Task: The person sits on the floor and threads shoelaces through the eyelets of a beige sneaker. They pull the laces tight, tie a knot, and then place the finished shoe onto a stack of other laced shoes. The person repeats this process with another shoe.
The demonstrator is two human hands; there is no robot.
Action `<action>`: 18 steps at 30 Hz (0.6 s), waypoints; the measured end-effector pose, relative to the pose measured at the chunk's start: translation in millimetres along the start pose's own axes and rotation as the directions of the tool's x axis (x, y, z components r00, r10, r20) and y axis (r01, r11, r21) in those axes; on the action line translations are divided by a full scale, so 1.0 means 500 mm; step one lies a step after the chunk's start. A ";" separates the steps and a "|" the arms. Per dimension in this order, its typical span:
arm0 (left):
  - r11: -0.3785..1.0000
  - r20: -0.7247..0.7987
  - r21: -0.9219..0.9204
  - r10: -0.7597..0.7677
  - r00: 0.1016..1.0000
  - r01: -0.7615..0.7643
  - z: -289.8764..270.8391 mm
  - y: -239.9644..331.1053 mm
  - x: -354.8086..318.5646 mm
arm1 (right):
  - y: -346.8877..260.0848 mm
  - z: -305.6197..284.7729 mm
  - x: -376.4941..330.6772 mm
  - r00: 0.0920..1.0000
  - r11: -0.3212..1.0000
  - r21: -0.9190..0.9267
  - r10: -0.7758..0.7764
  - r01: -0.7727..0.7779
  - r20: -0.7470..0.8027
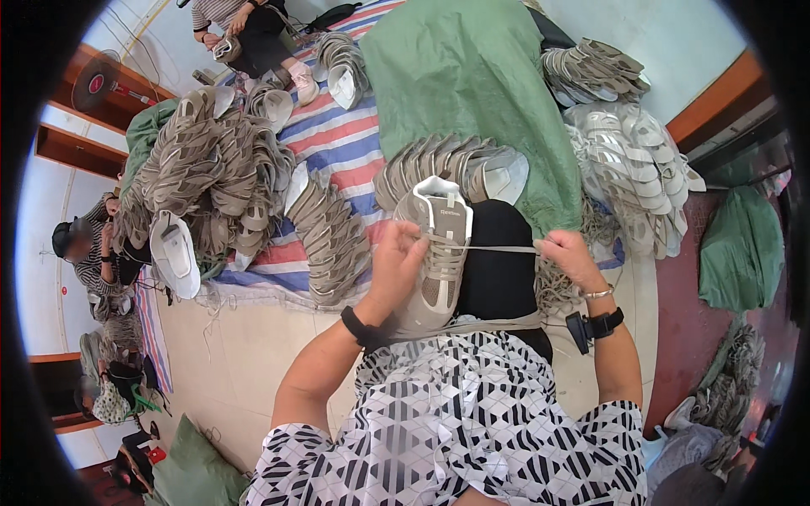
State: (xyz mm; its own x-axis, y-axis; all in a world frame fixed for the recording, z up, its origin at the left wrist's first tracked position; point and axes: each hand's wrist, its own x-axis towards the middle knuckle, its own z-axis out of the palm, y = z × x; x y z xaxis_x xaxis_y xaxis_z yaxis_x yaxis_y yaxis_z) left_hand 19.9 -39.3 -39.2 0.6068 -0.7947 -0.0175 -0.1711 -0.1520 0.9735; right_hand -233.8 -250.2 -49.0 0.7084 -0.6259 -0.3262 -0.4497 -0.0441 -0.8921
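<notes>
A taupe shoe upper (439, 282) with white lining lies along my lap, its toe toward me and laces crossing its front. My left hand (396, 263) is closed at the upper's left edge, thumb and fingers pinching the lace by the top eyelets. From there a flat beige shoelace (502, 248) runs taut to the right over my black-covered leg. My right hand (574, 258) is closed on its other end, apart from the upper. More laces (498, 324) lie across my lap near my waist.
Stacked taupe uppers (329, 240) and a big heap (202, 160) lie on a striped sheet (350, 152). Ahead is a green sack (464, 76); white uppers (629, 169) sit at right. Loose laces (557, 291) hang beside my leg. Other people (236, 29) sit at far left.
</notes>
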 end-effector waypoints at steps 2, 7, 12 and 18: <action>0.989 0.050 0.142 0.030 0.998 -0.037 -0.009 0.025 -0.002 | 0.042 -0.021 -0.005 0.983 0.981 0.055 0.185 -0.185 -0.004; 0.586 0.440 0.623 0.284 0.852 -0.517 -0.034 0.087 0.033 | 0.185 -0.032 -0.013 0.957 0.820 -0.572 -0.146 -0.026 -0.252; 0.559 0.382 0.735 0.124 0.916 -0.383 -0.086 0.103 0.036 | 0.027 0.004 0.010 0.925 0.914 -0.395 -0.224 0.090 -0.307; 0.956 -0.002 -0.022 -0.292 0.957 0.291 -0.108 -0.006 0.052 | -0.141 0.152 0.040 0.910 0.930 0.121 -0.301 0.346 -0.285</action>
State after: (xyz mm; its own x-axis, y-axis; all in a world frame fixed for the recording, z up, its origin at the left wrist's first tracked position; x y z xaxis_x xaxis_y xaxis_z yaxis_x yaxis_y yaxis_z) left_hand 78.3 -28.0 -30.3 0.6319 -0.7146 -0.3001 0.0301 -0.3643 0.9308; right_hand -146.5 -200.7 -16.2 0.6247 -0.7784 0.0615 -0.1073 -0.1636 -0.9807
